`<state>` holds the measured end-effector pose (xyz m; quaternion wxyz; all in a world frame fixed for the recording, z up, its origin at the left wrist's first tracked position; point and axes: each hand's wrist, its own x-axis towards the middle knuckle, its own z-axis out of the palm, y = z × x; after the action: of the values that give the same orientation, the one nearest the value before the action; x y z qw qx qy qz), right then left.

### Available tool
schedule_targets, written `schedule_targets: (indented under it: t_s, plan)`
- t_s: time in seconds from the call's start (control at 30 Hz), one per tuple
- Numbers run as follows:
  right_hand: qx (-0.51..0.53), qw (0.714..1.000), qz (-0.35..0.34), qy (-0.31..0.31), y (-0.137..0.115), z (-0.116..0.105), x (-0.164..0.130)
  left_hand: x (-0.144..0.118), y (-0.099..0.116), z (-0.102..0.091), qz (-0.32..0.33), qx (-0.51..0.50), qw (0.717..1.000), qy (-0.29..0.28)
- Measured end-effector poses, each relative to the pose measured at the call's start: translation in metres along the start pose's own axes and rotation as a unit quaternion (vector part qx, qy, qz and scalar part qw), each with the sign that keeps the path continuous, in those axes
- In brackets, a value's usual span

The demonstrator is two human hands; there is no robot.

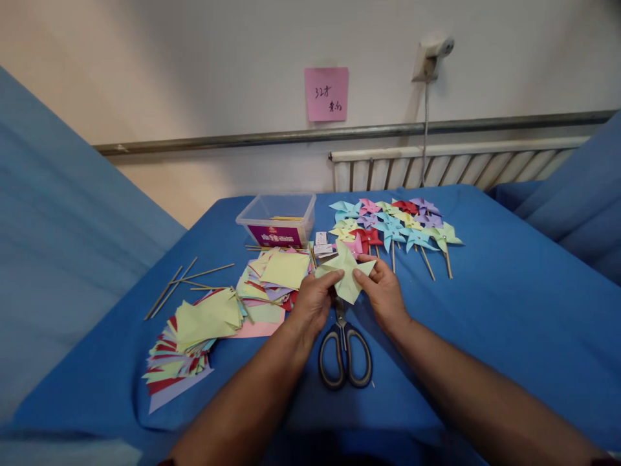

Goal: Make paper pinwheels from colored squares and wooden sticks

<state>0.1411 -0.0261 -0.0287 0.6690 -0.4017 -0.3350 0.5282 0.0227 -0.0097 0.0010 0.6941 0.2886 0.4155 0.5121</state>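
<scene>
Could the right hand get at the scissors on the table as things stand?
Probably yes: the scissors lie uncovered just below the right hand, but it would first have to release the folded yellow-green paper that both hands hold.

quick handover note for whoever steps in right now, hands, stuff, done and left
Left hand and right hand: both pinch one pale yellow-green folded paper above the scissors.
Things: scissors lie shut on the blue cloth; paper squares stacked to the left; loose sticks beyond them; clear box at the back.
Done: a cluster of finished pinwheels on sticks at the back right.
Left: the held paper has no stick yet; many squares unfolded.
</scene>
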Motion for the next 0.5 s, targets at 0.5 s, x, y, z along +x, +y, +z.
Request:
schedule_targets:
  t_s: [0.5]
  plan:
    - [-0.245,0.930,-0.219,-0.163,-0.009,-0.012,-0.006,0.007,0.021,-0.009,-0.046,-0.028,0.998,0.016]
